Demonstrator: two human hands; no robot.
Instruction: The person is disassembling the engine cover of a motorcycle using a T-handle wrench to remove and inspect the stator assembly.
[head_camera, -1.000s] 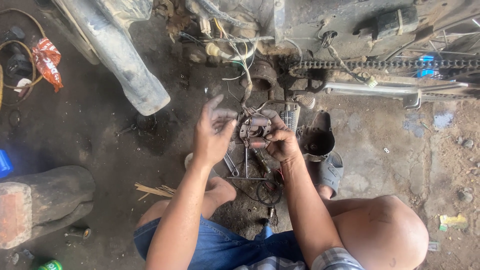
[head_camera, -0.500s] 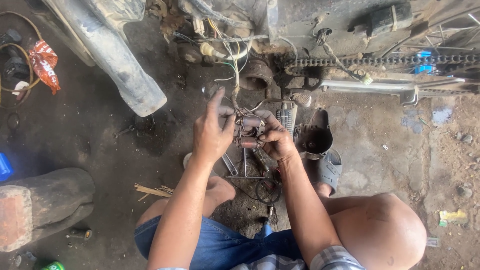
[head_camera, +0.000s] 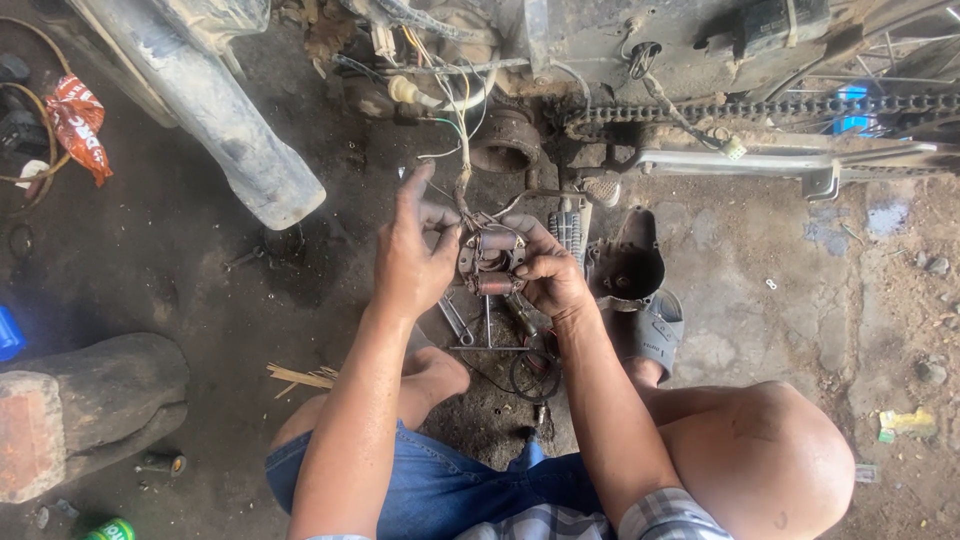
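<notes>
Both hands meet at the middle of the view around a small round coil plate (head_camera: 490, 262), a metal disc with copper-brown windings that hangs on a bundle of wires (head_camera: 462, 150) running up toward twelve o'clock into the motorcycle frame. The left hand (head_camera: 415, 262) sits at nine o'clock of the plate, its fingers (head_camera: 412, 195) half open: the thumb presses the plate's rim while the forefinger points straight up, touching nothing. The right hand (head_camera: 548, 275) is at three o'clock, its fingers curled closed around the plate's edge and lower coil. Below the plate, toward six o'clock, wrenches (head_camera: 470, 330) lie on the dirty floor (head_camera: 760, 320). A drive chain (head_camera: 740, 108) runs across at two o'clock.
</notes>
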